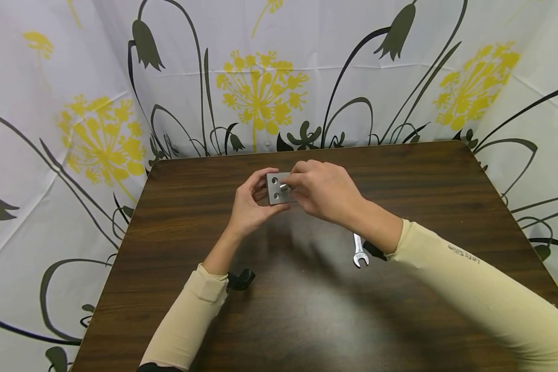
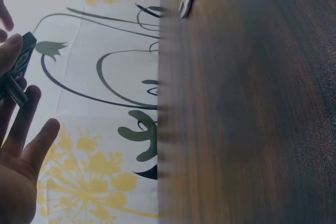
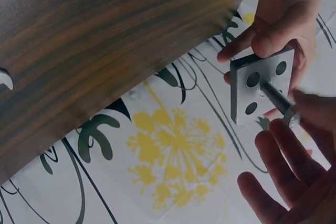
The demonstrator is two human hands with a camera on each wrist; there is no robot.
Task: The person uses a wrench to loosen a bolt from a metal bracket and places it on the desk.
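My left hand point(image 1: 251, 205) grips a square grey metal plate point(image 1: 273, 194) by its edges, above the table. In the right wrist view the plate point(image 3: 242, 98) has several round holes near its corners, and a bolt point(image 3: 277, 98) stands out from its middle. The fingertips of my right hand point(image 1: 323, 188) pinch the bolt at its head end. Threads of the bolt point(image 2: 17, 92) show on the plate's other side in the left wrist view. Away from both hands, an open-end wrench point(image 1: 360, 252) lies on the table, partly hidden under the right forearm.
The dark wood-grain table point(image 1: 176, 248) ends at a white curtain point(image 1: 279, 31) with a yellow and grey flower print. Black wrist-camera mounts point(image 1: 242, 279) stick out below both wrists. Cream sleeves point(image 1: 465, 279) cover the forearms.
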